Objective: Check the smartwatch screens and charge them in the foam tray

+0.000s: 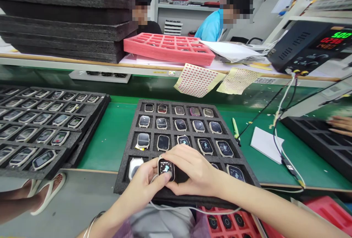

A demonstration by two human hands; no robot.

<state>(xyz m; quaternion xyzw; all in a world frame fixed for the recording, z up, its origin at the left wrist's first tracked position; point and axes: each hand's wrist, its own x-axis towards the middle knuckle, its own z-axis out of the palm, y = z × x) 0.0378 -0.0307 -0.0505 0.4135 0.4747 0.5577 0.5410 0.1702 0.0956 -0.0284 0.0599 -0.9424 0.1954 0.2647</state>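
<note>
Both my hands hold one smartwatch body point(166, 168) with a lit screen, just above the near row of a black foam tray point(129, 135). My left hand point(145, 183) pinches its lower left side, thumb under the screen. My right hand point(192, 170) curls over its right side, fingers closed on the case. A thin white cable point(192, 208) runs from under the watch across my wrists. The tray's pockets hold several more watch bodies point(163, 142), some with lit screens.
A second black tray of watches point(41, 128) lies at left on the green bench point(110, 135). Stacked black foam point(66, 18) and a red tray point(167, 47) sit on the shelf. A power supply point(310, 43) stands right. Two people sit beyond; another's hand point(341, 124) rests far right.
</note>
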